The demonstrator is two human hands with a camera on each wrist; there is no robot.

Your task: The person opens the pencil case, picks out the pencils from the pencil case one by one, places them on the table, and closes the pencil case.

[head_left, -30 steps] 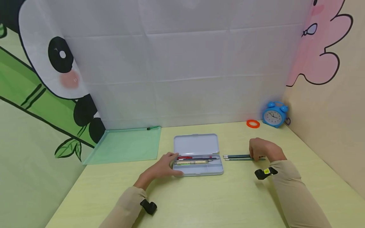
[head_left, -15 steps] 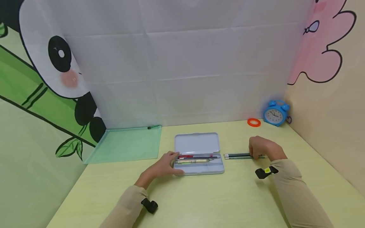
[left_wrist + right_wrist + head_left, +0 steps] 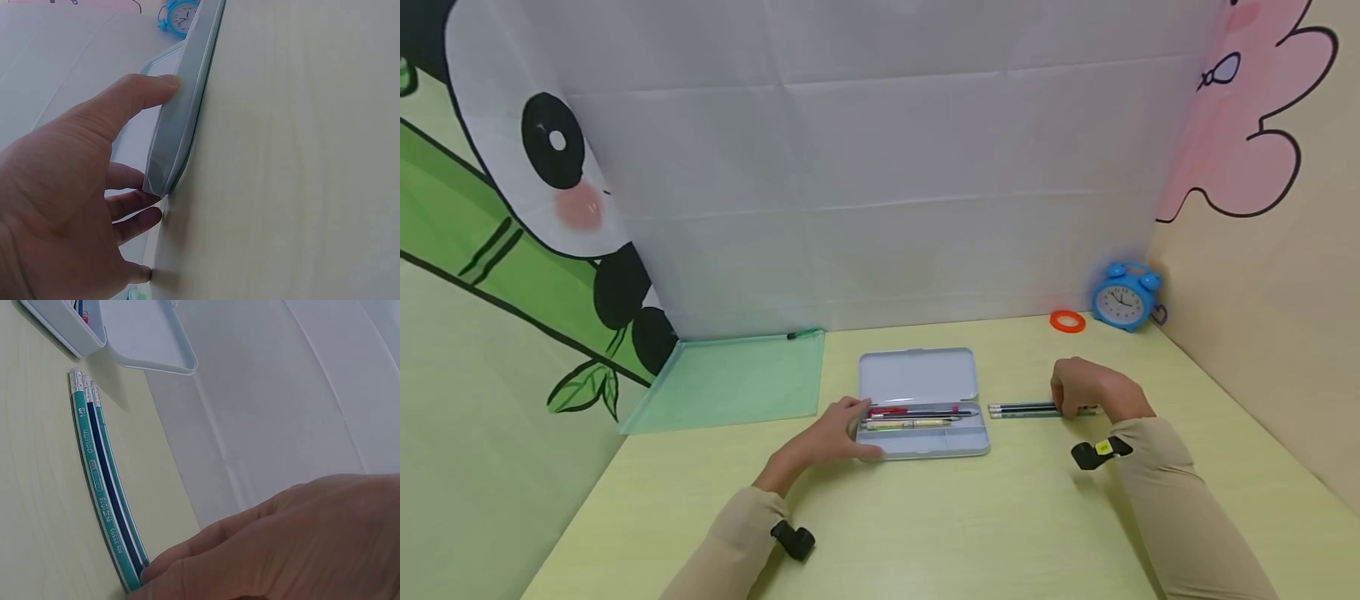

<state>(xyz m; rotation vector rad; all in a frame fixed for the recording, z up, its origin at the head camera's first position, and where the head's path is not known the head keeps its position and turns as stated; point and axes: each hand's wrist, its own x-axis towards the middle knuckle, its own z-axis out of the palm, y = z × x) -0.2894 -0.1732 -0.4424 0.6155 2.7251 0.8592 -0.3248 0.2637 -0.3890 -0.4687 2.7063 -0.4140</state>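
Note:
An open pencil case point(image 3: 928, 448), pale blue-grey, lies on the table with its lid tipped back. Inside it sit a red pen point(image 3: 887, 411) and several other pens and pencils. My left hand point(image 3: 829, 435) holds the case's left end; in the left wrist view the thumb point(image 3: 159, 89) presses the front wall while the fingers spread round the corner. To the right of the case, my right hand point(image 3: 1092, 387) pinches the far ends of three pencils point(image 3: 1021, 410). The right wrist view shows them side by side, green and dark blue pencils point(image 3: 100, 469) with white-banded ends toward the case.
A green zip pouch point(image 3: 745, 379) lies flat at the back left. At the back right stand a blue alarm clock point(image 3: 1122, 302) and, beside it, an orange-red ring point(image 3: 1067, 322). A white sheet point(image 3: 895, 167) hangs behind the table.
The nearest pencil, a little apart before, now lies bunched against the others under my right hand. My left hand stays on the case.

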